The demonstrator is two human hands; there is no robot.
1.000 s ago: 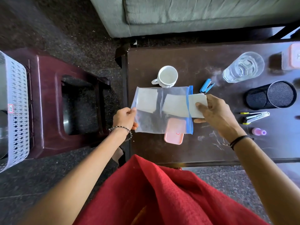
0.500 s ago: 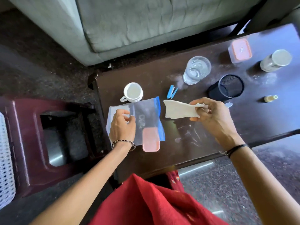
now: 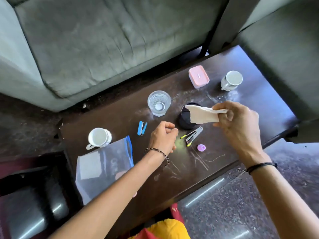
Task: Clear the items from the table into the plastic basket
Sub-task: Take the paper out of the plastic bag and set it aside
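Pinching a folded white paper between thumb and fingers, the right hand is holding it up in the air over the black mesh cup, so the sheet is hiding part of the cup's rim. The left hand is hovering low over the dark desk, its fingers curled in toward the palm with nothing showing inside them. A metal tool with yellow tips is lying just beside that hand, and a small pink cap is sitting near it. A blue clip is lying between the left hand and a white mug. A clear zip bag with a blue seal is resting flat at the desk's left end, partly under the left forearm. An empty glass is standing near the far edge, and a pink box and a second mug are standing further right.
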